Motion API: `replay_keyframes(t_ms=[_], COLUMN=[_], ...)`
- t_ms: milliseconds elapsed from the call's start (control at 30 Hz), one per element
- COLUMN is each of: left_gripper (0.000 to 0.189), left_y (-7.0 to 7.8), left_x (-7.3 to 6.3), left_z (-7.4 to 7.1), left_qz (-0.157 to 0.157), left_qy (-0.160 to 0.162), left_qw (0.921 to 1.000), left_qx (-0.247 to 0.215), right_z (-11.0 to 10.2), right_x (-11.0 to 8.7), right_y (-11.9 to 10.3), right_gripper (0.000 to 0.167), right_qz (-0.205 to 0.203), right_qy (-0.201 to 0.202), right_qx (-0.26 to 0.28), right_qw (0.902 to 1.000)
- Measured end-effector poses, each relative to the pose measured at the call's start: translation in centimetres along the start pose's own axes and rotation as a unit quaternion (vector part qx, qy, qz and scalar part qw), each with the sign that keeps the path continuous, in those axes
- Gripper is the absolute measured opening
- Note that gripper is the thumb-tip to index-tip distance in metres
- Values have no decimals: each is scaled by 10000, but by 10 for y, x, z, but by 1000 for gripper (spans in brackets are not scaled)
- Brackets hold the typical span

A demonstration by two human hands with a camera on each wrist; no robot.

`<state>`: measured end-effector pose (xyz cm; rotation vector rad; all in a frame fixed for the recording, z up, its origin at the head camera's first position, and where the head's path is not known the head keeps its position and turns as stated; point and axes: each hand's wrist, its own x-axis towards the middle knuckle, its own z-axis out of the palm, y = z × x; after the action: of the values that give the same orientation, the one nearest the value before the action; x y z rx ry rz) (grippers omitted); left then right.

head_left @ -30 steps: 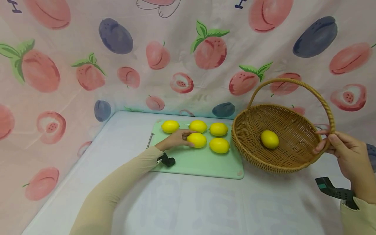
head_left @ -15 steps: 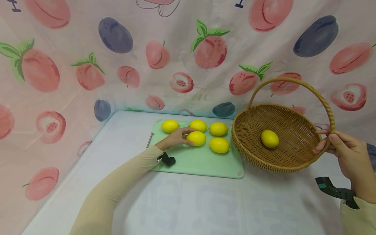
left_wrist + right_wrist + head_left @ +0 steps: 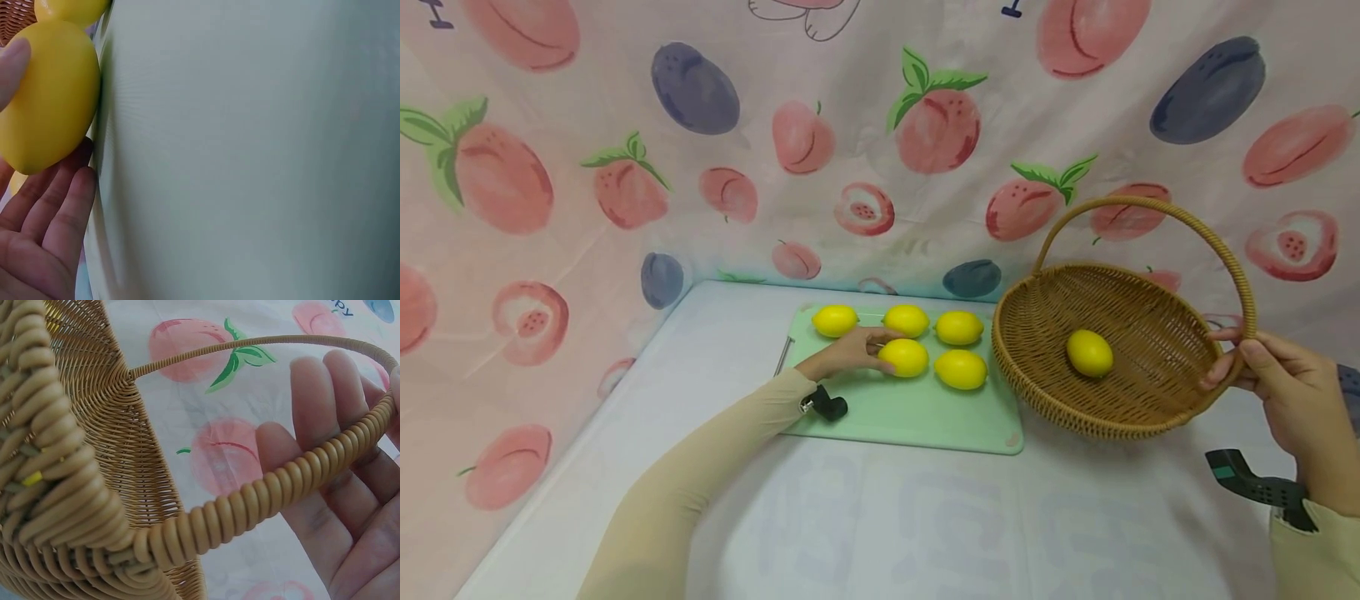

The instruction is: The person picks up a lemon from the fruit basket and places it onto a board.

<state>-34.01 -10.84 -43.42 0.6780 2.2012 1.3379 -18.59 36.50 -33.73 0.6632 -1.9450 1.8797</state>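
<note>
My left hand [image 3: 847,353] pinches a yellow lemon [image 3: 905,357] between thumb and fingers, over the pale green cutting board [image 3: 902,417]. The left wrist view shows the thumb on one side of this lemon [image 3: 53,94], with other fingers [image 3: 72,206] near the board. Around it on the board are several more lemons, among them one [image 3: 961,369] just to its right. On the right, my right hand [image 3: 1288,387] holds a brown wicker basket [image 3: 1045,367] by the lower end of its handle [image 3: 281,487]. The basket is tilted towards me, with one lemon [image 3: 1089,353] inside.
Behind the white-covered table [image 3: 865,533] hangs a curtain [image 3: 820,75] printed with peaches and plums. The basket stands close to the board's right edge, its handle arching above. A metal handle [image 3: 784,357] lies along the board's left side.
The pinched lemon rose very slightly half a second ago and is back down now. The right hand and the basket have stayed in place.
</note>
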Motion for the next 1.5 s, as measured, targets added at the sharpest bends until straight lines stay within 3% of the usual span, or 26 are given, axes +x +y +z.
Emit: replay_keyframes(t_ms=[433,900,1500], left_gripper=[64,62,66], left_y=[1,0,-1], left_x=[2,4,6], left_z=[0,-4,-3], left_qz=[91,-37,111], left_qy=[62,-222,24], left_qw=[9999,9996,9999], left_qx=[8,163,18], right_z=[-2,-1,-1], right_x=[-1,-1,-2], right_y=[2,1,2], right_gripper=[28,28,28], right_qz=[151,296,261], right_qy=[63,199,168], right_qx=[-139,-208,-140], right_qw=[9998,9991,9994])
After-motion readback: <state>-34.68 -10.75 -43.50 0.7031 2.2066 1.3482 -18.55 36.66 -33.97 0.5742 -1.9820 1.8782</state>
